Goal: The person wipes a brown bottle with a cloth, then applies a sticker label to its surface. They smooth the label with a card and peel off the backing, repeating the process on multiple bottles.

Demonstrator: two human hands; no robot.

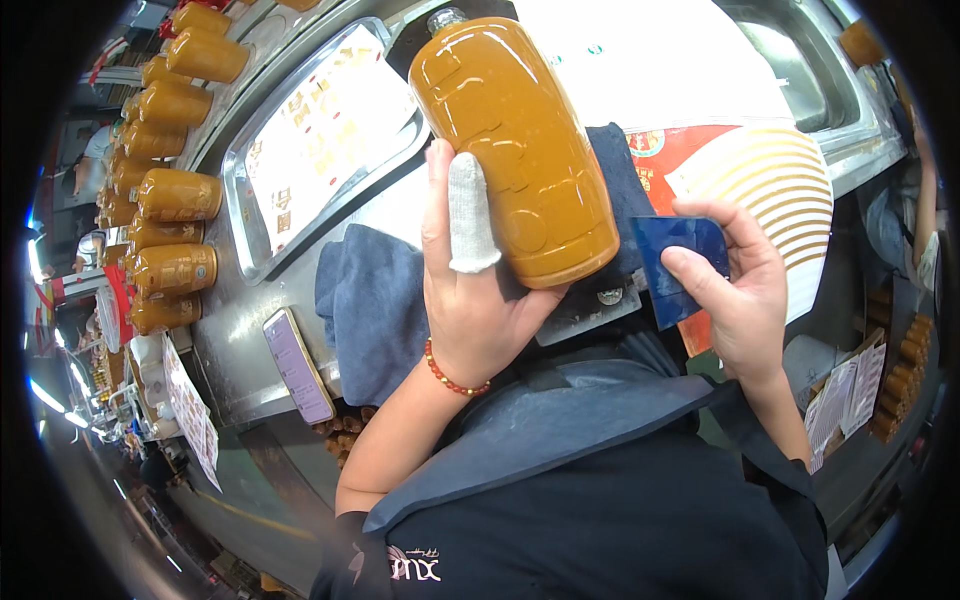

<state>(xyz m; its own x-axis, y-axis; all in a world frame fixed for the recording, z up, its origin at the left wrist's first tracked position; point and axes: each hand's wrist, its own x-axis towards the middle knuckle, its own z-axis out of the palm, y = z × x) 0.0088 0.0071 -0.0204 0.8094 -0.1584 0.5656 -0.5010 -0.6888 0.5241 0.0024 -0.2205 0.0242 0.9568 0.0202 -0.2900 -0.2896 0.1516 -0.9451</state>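
While the left hand (470,300) cradles a large amber-brown bottle (515,150) from below, its palm and curled fingers close around the base and lower side, and one finger wrapped in a white fabric sleeve lies flat along the bottle's flank. The bottle leans away from that hand, its small clear cap at the far end, probably so its broad front faces up for working. Its surface is glossy, with raised moulded shapes showing under the sheen, and I see no paper label on it.

The right hand (735,290) pinches a small dark blue plastic card (680,265) between thumb and fingers, closed on it along one side, with the free edge pointing toward the bottle (the card sits just beside the bottle's base, not touching it as far as I can tell).

Under and beyond the left hand lies a grey-blue cloth (370,305) on the steel tabletop (235,345), likely as padding. Farther off past that hand sits a metal tray (240,215) of sticker sheets, and beyond it rows of similar bottles (170,195) lie on their sides. A phone (297,365) rests near the wrist.
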